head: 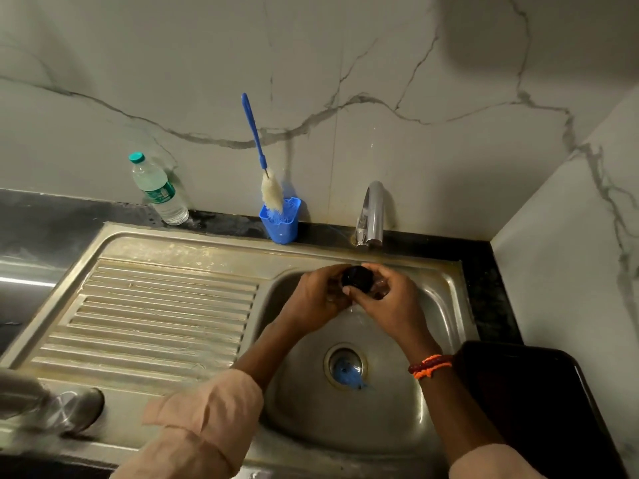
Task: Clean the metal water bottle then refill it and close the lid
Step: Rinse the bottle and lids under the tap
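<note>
Head view, looking down on a steel sink [446,305]; everything placed relative to it. Both hands sit over the back of the basin, just below the tap [371,216]. Left hand [316,299] and right hand [387,299] are curled together around a small dark round lid [357,278]; right thumb lies across its lower edge, and the fingers on both sides wrap it, so most of the lid is covered. Something glassy or wet shows between the fingers, too hidden to name. Hard to tell whether water runs from the tap. Metal water bottle [52,406] lies on its side at the sink's front left corner, on the drainboard edge, blurred and cut off by the frame's left border; mouth not readable. Drain [345,364] in the basin centre holds something blue, unclear what. Behind the sink on the dark tabletop [52,216]: a clear plastic bottle [157,190] with green cap at back left, a blue cup [281,221] with a blue-handled bottle brush [257,150] leaning on the marble wall at back centre. Dark tray-like object [536,402] to the sink's right, cut off at the bottom. Rolled pink sleeves, orange thread band [430,366] on the right wrist.
</note>
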